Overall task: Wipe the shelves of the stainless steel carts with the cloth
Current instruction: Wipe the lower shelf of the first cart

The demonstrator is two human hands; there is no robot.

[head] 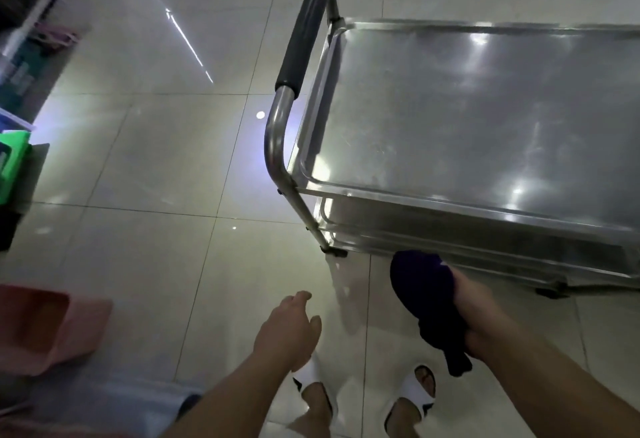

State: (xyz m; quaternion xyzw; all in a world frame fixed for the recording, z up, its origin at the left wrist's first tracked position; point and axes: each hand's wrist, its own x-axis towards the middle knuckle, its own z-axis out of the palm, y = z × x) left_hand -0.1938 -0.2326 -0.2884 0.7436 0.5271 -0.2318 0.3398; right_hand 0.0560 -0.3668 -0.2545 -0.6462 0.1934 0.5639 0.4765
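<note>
- Right hand (474, 316) clenched around a bunched dark purple cloth (424, 293), wad pointing forward toward the cart (467, 118); likely gathered into a pad for wiping.
- Cloth held low, just beside the cart's lower shelf (485, 247) edge, not touching steel.
- Left hand (291, 330) loose, fingers part curled, holding nothing; probably free to steady the handle (304, 35).
- Top shelf bare, dull sheen, streaky glare patches.

You have before you one stainless steel cart (485, 118) with two shelves showing (top and lower), one dark cloth (422, 285), two bare hands, two white slippers (415, 392), one green bin (12, 163) and one pink tub (45, 326).
</note>
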